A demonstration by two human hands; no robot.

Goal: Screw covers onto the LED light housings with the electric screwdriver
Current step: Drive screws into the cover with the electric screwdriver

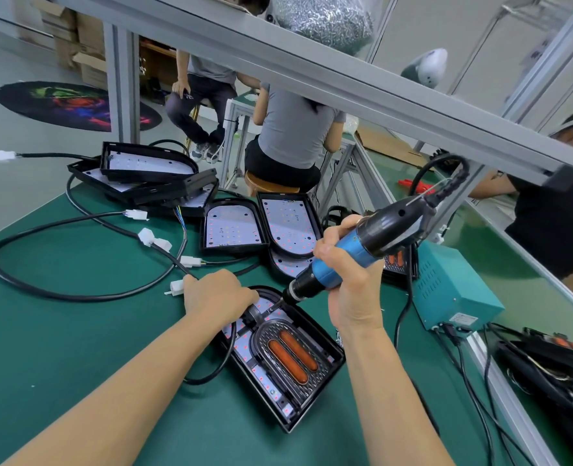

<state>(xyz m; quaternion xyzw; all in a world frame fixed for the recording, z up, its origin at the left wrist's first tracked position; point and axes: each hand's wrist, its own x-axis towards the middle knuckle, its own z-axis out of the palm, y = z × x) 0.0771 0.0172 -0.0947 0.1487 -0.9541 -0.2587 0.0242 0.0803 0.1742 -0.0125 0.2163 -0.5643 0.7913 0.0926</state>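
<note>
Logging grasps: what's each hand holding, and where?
Right hand grips the blue-and-black electric screwdriver by its blue barrel. Left hand presses the black housing, gripping nothing.

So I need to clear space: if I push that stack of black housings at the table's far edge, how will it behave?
The stack of housings lies crooked and overhangs the table edge, so it would probably slide apart or topple off. Their attached black cables look floppy and may drag along.

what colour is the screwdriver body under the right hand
Blue, with black ends, on the electric screwdriver; head view.
</note>
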